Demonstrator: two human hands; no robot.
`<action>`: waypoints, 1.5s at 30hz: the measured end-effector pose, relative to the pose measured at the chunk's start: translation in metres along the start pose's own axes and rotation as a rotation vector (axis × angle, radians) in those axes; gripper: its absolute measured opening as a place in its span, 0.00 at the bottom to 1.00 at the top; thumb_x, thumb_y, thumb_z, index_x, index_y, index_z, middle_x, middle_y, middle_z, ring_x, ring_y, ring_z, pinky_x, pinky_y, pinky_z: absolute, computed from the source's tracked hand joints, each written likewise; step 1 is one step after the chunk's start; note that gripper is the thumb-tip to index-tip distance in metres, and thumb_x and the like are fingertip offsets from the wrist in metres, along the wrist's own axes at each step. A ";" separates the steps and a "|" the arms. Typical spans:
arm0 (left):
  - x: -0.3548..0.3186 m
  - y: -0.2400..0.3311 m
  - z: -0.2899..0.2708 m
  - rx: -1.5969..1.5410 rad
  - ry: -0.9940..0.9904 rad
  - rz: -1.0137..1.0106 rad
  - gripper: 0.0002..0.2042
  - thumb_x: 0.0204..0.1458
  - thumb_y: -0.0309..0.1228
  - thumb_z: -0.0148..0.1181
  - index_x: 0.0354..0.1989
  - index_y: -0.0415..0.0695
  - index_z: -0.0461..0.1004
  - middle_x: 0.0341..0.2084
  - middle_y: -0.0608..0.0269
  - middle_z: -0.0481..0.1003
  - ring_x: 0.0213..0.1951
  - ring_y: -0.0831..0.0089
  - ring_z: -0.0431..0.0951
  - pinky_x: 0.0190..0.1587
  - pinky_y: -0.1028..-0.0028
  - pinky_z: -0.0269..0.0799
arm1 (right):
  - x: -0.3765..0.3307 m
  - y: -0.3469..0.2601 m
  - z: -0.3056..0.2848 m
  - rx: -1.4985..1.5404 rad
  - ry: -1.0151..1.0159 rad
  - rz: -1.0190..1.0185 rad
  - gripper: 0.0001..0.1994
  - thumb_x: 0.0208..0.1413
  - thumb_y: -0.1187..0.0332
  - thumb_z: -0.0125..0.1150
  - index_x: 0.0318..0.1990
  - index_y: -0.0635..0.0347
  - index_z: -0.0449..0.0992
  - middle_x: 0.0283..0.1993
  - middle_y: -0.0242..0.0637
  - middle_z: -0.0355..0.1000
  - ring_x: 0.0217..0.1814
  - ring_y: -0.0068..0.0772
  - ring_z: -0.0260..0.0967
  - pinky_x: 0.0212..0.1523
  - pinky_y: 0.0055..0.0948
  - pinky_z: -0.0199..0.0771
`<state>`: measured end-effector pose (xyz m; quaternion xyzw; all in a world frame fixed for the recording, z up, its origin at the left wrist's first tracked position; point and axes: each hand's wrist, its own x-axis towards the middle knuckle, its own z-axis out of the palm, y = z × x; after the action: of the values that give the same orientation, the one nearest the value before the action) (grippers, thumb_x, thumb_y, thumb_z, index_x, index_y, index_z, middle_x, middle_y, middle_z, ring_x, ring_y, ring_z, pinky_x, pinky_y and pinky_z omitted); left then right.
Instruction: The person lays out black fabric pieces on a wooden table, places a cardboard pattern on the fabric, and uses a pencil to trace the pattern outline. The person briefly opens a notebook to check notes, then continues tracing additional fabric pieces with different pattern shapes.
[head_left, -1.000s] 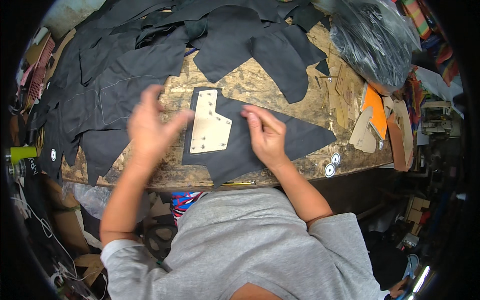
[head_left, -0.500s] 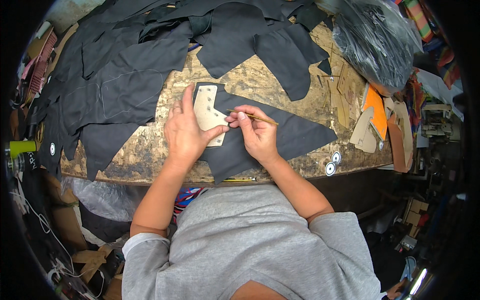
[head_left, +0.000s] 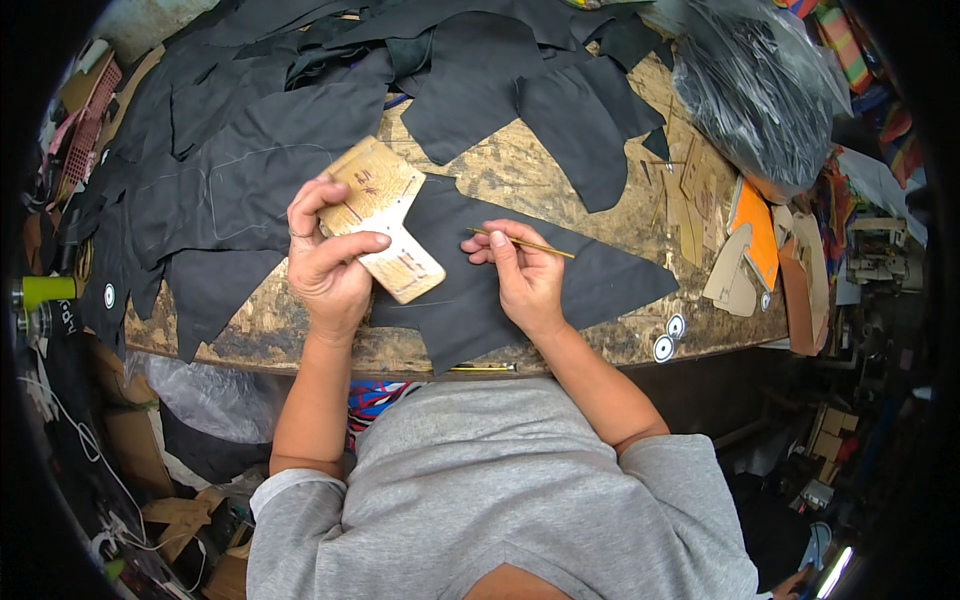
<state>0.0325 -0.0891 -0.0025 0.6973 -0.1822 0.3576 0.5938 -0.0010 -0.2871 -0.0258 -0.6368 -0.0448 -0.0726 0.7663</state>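
My left hand (head_left: 335,262) grips a tan, angled cardboard pattern piece (head_left: 385,215) between thumb and fingers. The pattern is raised and tilted over the black leather, with pen marks on the face toward me. To its right, my right hand (head_left: 530,285) pinches a thin brass-coloured marking pen (head_left: 530,244), its tip pointing left and clear of the surface. Beneath both hands lies a pointed black leather piece (head_left: 590,265), flat on the table and partly hidden by the pattern and my left hand.
The worn wooden table (head_left: 330,330) has a curved front edge. Black leather sheets (head_left: 240,150), one with pale outlines, are heaped at left and back. A filled plastic bag (head_left: 755,95) sits back right, near card patterns (head_left: 735,265) and an orange piece (head_left: 755,225).
My left hand has lifted the pattern off the leather and turned it, showing its other face. My right hand, with the pen, has shifted slightly right, away from the pattern.
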 end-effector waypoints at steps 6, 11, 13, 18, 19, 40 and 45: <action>0.003 0.007 -0.006 -0.416 -0.076 -0.460 0.16 0.46 0.15 0.59 0.45 0.37 0.71 0.40 0.53 0.75 0.45 0.68 0.75 0.50 0.72 0.70 | 0.001 -0.001 -0.003 0.089 0.056 0.047 0.08 0.61 0.75 0.50 0.45 0.71 0.70 0.36 0.45 0.74 0.39 0.31 0.75 0.36 0.25 0.77; -0.004 0.022 -0.002 -0.131 -0.313 -1.005 0.36 0.47 0.20 0.62 0.65 0.33 0.51 0.29 0.53 0.79 0.30 0.77 0.78 0.35 0.80 0.73 | 0.000 -0.008 -0.002 -0.280 0.033 -0.151 0.08 0.59 0.78 0.51 0.43 0.70 0.73 0.39 0.44 0.74 0.39 0.31 0.75 0.38 0.25 0.76; -0.006 0.028 0.001 0.048 -0.372 -0.993 0.35 0.46 0.20 0.63 0.63 0.33 0.54 0.28 0.53 0.79 0.28 0.77 0.78 0.33 0.80 0.72 | 0.002 -0.011 -0.001 -0.550 -0.036 -0.342 0.11 0.52 0.77 0.60 0.43 0.68 0.74 0.44 0.45 0.75 0.45 0.37 0.74 0.44 0.31 0.75; 0.003 0.038 -0.010 0.370 -0.675 -0.937 0.32 0.39 0.24 0.69 0.57 0.35 0.66 0.30 0.55 0.79 0.28 0.75 0.77 0.33 0.78 0.72 | 0.004 -0.013 0.005 -0.880 -0.203 -0.370 0.23 0.39 0.64 0.72 0.45 0.64 0.75 0.47 0.48 0.73 0.60 0.52 0.62 0.58 0.45 0.61; 0.006 0.037 -0.014 0.434 -0.745 -0.936 0.32 0.36 0.25 0.71 0.55 0.36 0.68 0.31 0.56 0.79 0.30 0.76 0.76 0.34 0.78 0.71 | 0.004 -0.013 0.005 -0.875 -0.218 -0.368 0.24 0.38 0.64 0.72 0.45 0.63 0.75 0.48 0.47 0.73 0.60 0.52 0.61 0.59 0.46 0.59; 0.009 0.009 -0.027 0.705 -0.999 -0.377 0.37 0.29 0.54 0.70 0.57 0.68 0.70 0.67 0.45 0.45 0.70 0.49 0.38 0.65 0.43 0.27 | 0.043 -0.024 0.007 -0.495 -0.095 -0.073 0.11 0.60 0.72 0.53 0.45 0.69 0.76 0.38 0.39 0.74 0.40 0.25 0.73 0.39 0.21 0.72; 0.009 0.007 -0.028 0.680 -1.003 -0.392 0.37 0.30 0.53 0.70 0.57 0.67 0.69 0.67 0.44 0.45 0.70 0.49 0.37 0.65 0.43 0.27 | 0.073 -0.010 0.026 -0.360 -0.158 0.071 0.10 0.58 0.74 0.54 0.42 0.75 0.73 0.34 0.37 0.74 0.33 0.20 0.71 0.35 0.18 0.72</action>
<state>0.0261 -0.0627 0.0100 0.9499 -0.1837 -0.0900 0.2362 0.0694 -0.2673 0.0000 -0.7686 -0.0687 -0.0024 0.6361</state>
